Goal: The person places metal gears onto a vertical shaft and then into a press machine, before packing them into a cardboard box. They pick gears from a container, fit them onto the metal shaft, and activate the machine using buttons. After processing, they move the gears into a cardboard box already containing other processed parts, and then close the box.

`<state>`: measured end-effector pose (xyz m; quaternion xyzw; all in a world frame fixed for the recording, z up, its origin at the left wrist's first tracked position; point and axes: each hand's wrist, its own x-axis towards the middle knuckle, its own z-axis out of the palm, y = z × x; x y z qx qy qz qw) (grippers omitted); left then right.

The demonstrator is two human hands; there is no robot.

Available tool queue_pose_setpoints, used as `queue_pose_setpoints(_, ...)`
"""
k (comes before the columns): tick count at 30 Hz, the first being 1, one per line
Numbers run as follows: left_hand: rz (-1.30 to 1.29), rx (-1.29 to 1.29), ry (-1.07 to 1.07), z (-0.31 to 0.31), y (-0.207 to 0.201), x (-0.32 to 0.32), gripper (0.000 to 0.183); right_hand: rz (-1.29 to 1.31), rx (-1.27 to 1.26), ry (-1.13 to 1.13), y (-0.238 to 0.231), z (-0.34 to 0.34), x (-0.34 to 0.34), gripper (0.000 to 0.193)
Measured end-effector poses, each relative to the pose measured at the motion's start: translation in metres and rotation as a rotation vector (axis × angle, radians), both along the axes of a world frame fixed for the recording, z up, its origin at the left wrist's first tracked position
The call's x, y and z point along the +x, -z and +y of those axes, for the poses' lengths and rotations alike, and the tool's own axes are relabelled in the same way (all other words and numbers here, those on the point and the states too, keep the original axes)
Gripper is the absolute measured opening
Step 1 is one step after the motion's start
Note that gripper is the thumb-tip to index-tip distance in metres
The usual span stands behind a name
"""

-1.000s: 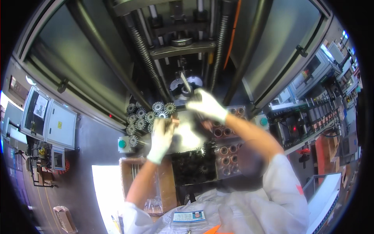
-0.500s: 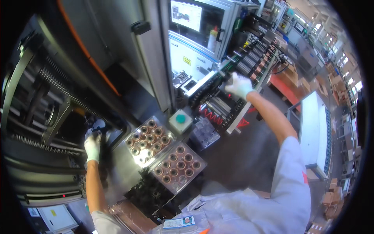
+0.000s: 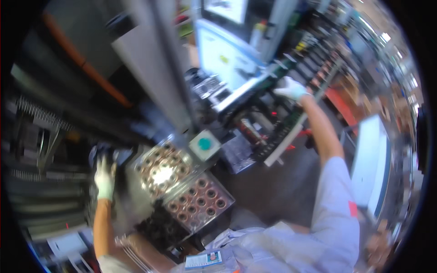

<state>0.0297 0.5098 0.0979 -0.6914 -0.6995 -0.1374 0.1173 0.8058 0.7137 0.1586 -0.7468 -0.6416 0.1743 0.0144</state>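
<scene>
My left hand (image 3: 105,178), in a white glove, is at the machine on the left. Its fingers reach a dark rounded part (image 3: 96,154); blur hides whether they grip it. My right hand (image 3: 292,88), also gloved, is held out over the conveyor line (image 3: 284,132) with thumb and fingers apart, and nothing shows in it. Between my hands, two clear plastic trays hold several copper-coloured ring parts with dark centres: a far tray (image 3: 144,187) under bright glare and a near tray (image 3: 227,200).
A box with a green button (image 3: 204,144) stands beside the far tray. Behind it rises a grey machine post (image 3: 157,68). Another clear tray (image 3: 236,152) lies by the conveyor. Dark gear-like parts (image 3: 157,225) sit near my body. At right stands a white panel (image 3: 366,159).
The view has turned and blurred. My right hand has moved farther along the conveyor, up and to the right. My left hand stays at the dark part in the machine.
</scene>
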Motion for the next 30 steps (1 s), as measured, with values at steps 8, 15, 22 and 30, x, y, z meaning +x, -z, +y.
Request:
queue_pose_setpoints(8,0.002,-0.049,-0.046,0.021,-0.028,0.024,0.039,0.352,0.624,-0.424,-0.036,-0.125,-0.166,0.042)
queue_pose_setpoints(15,-0.086,0.044,-0.104,-0.083,-0.078,0.015,0.052,0.373,0.311,-1.498,-0.003,-0.230,-0.445,0.030)
queue_pose_setpoints(22,-0.211,0.049,-0.377,-0.343,-0.027,-0.120,0.038,-0.157,0.430,-1.773,0.015,-0.238,-0.509,0.015)
queue_pose_setpoints(30,-0.084,-0.041,-0.330,-0.286,-0.065,-0.069,0.041,-0.144,0.279,-1.555,-0.031,-0.250,-0.516,0.020)
